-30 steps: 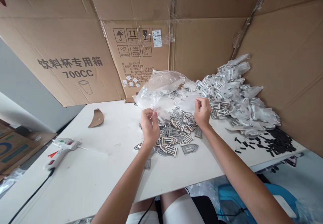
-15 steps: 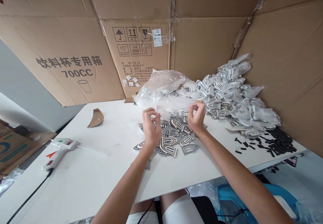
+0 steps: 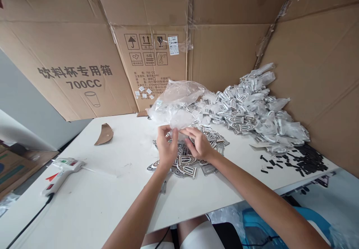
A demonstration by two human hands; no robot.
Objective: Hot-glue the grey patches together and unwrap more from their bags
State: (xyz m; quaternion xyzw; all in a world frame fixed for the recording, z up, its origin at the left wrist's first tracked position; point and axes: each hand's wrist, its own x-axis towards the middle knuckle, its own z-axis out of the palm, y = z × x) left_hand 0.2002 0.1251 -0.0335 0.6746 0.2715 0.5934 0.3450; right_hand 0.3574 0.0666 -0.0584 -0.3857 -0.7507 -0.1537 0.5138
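A thin clear plastic bag [image 3: 181,119] is bunched up between my hands. My left hand [image 3: 167,148] pinches its near edge between thumb and fingers. Close beside it, my right hand [image 3: 200,145] is curled against the same bag, its fingertips partly hidden by the plastic. Under and around both hands lies a heap of flat, pointed metal pieces [image 3: 187,168] with cut-out slots, some grey and some with dark scroll patterns.
Behind my hands rests a larger clear bag [image 3: 186,92] with a small label. Bagged metal pieces [image 3: 252,110] are piled at the right, near scattered black strips [image 3: 305,161]. A glue gun [image 3: 60,174] and a cardboard scrap [image 3: 104,134] lie left. Cardboard walls [image 3: 224,51] stand behind.
My right hand has moved left, close to my left hand. The plastic, stretched between them before, is now gathered. My left hand has stayed nearly in place.
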